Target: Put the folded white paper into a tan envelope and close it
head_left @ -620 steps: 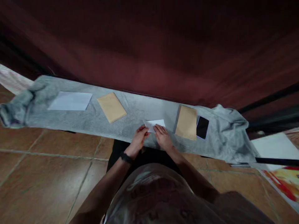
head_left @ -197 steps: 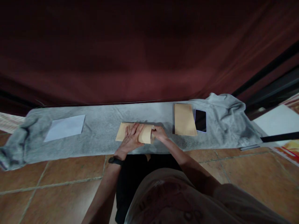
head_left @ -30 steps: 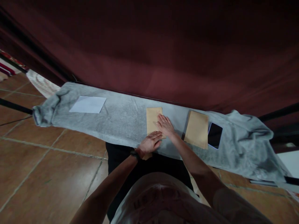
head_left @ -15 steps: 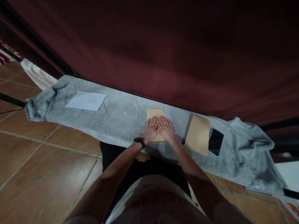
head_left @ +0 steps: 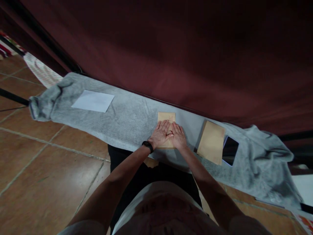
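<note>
My left hand (head_left: 160, 133) and right hand (head_left: 179, 137): fingers flat, grasping nothing; brown envelope (head_left: 166, 116): under both palms, on grey cloth (head_left: 127, 120); hazard: uneven pressure could crease it or ruck the cloth.

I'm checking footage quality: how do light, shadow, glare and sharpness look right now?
Head view: dim, the dark red backdrop nearly black at top right; head view: pale sheen on the tiled floor; head view: shadow left of the right brown packet; head view: print on the middle brown packet too blurred to read.
</note>
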